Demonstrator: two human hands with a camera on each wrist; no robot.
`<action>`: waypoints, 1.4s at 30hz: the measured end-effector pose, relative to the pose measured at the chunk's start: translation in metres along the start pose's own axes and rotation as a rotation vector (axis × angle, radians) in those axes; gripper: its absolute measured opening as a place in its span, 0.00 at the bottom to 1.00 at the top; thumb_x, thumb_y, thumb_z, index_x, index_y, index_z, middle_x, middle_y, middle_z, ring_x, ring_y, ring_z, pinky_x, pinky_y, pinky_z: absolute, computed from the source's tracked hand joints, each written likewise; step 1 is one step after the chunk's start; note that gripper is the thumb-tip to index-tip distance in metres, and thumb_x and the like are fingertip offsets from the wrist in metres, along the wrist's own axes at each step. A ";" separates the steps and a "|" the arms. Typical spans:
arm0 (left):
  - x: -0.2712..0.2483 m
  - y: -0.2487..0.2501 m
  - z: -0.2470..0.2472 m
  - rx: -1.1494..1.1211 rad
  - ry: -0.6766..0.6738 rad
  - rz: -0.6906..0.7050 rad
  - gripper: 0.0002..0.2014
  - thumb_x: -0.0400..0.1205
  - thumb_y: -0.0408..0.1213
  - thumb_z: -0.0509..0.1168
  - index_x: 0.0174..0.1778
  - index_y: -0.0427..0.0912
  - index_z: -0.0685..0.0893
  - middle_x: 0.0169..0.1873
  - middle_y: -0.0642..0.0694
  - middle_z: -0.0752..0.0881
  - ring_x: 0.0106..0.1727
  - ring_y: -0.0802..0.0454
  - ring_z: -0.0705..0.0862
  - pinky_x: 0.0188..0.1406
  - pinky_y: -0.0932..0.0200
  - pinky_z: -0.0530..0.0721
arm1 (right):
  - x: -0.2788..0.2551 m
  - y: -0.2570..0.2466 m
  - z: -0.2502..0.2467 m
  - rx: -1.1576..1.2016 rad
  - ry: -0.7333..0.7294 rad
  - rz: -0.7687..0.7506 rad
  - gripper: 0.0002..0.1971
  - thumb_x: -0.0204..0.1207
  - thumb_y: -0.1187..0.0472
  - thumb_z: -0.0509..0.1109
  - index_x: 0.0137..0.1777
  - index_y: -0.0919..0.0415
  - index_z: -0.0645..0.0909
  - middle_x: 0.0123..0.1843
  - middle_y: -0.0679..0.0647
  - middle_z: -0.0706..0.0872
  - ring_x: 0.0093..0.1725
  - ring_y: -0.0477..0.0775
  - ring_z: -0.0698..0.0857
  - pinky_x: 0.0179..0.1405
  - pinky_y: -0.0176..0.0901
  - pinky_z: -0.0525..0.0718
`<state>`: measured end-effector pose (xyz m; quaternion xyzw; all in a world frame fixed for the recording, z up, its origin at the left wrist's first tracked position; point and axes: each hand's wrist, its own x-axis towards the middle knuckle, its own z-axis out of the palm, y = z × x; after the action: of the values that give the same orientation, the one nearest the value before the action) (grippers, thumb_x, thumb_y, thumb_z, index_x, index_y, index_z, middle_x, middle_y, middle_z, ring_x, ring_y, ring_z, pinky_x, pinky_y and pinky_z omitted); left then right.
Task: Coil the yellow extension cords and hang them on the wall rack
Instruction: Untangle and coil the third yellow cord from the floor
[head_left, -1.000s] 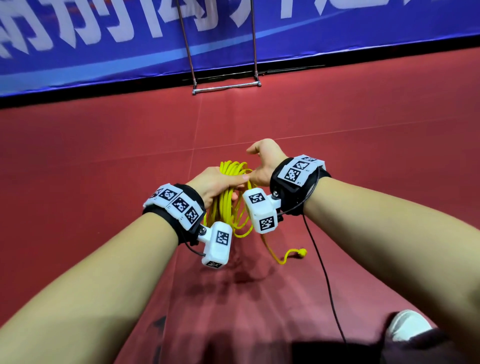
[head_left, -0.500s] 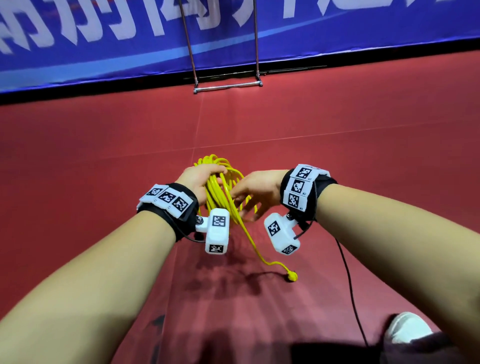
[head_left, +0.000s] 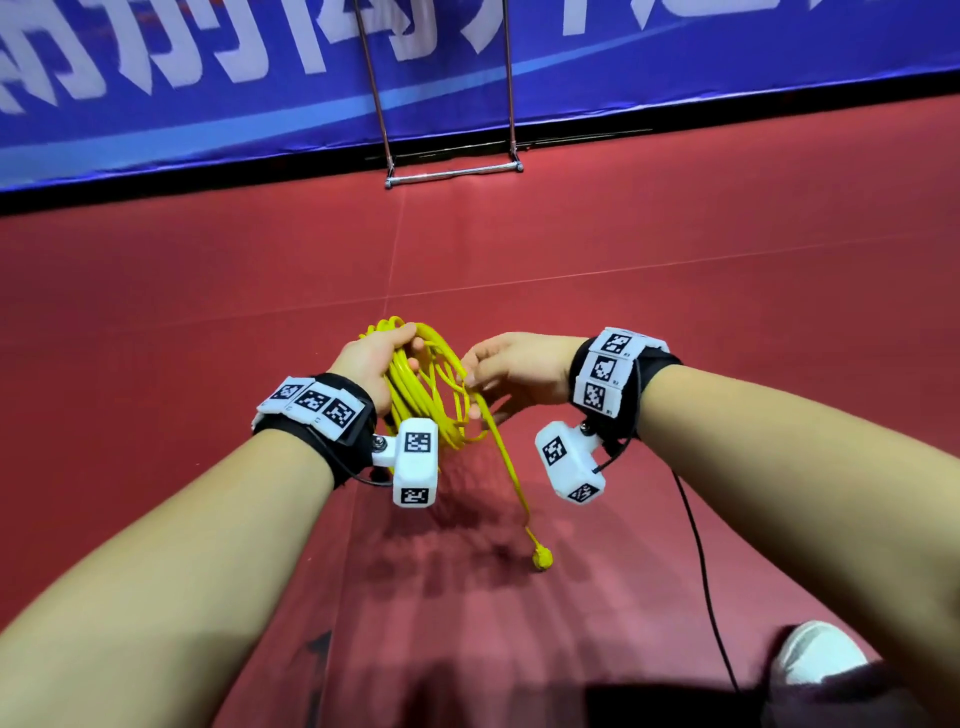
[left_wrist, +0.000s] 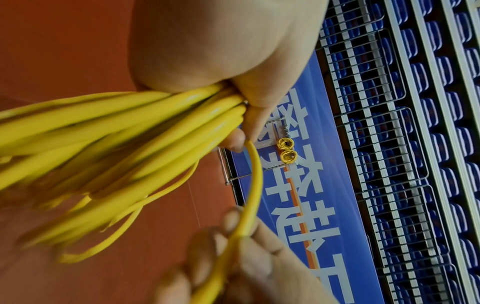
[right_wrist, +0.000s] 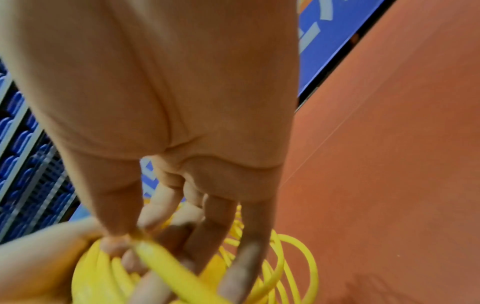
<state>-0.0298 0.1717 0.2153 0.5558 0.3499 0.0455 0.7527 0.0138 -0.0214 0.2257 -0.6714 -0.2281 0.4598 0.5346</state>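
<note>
Cord coil: yellow extension cord (head_left: 423, 387), wound in several loops, held mid-air above red floor (head_left: 675, 322); loops hang down toward 6 o'clock from the grip.
Left hand (head_left: 374, 364): closed round top of loop bundle, fingers wrapped over strands; wrist view shows strands fanning out of the fist (left_wrist: 221, 51).
Right hand (head_left: 514, 371): at 3 o'clock of coil, just beside it; thumb & forefinger pinch one loose strand (right_wrist: 155, 259), other fingers reach down among the loops.
Free end: single strand runs from coil toward 5 o'clock, ending in yellow plug (head_left: 542, 558); can't tell if plug touches floor.
Wrist units: black bands w/ white marker blocks on both wrists; thin black cable (head_left: 696, 545) trails from right one toward 6 o'clock.
Rack: metal frame (head_left: 452, 174) at 12 o'clock, foot bar on floor against blue banner (head_left: 208, 104); left wrist view shows two small yellow coils (left_wrist: 285, 150) hanging on it, well apart from hands.
Background: blue seat rows (left_wrist: 415, 144) behind banner.
Shoe: white toe (head_left: 815, 654) at 5 o'clock, frame edge.
</note>
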 end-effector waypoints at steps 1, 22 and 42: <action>0.000 0.000 -0.001 0.007 -0.005 0.000 0.07 0.82 0.38 0.71 0.41 0.43 0.82 0.28 0.48 0.83 0.18 0.53 0.76 0.24 0.62 0.78 | -0.001 -0.002 -0.005 0.093 0.086 0.001 0.08 0.81 0.70 0.61 0.43 0.60 0.76 0.34 0.57 0.78 0.34 0.57 0.85 0.41 0.54 0.88; -0.012 -0.008 0.026 -0.024 -0.128 0.010 0.16 0.80 0.43 0.73 0.55 0.34 0.83 0.24 0.36 0.79 0.19 0.43 0.78 0.22 0.54 0.80 | 0.006 -0.032 0.026 0.137 0.292 -0.066 0.19 0.77 0.82 0.55 0.59 0.61 0.76 0.37 0.63 0.78 0.32 0.57 0.83 0.30 0.45 0.87; -0.018 0.027 0.006 -0.268 0.051 0.160 0.10 0.83 0.38 0.68 0.37 0.42 0.80 0.27 0.48 0.81 0.23 0.51 0.84 0.31 0.56 0.85 | 0.010 0.052 -0.007 -0.124 0.283 0.440 0.21 0.83 0.48 0.63 0.34 0.60 0.83 0.45 0.60 0.77 0.34 0.60 0.79 0.47 0.55 0.86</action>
<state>-0.0315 0.1688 0.2481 0.4751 0.3144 0.1658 0.8050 0.0146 -0.0335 0.1735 -0.7939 -0.0274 0.4518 0.4060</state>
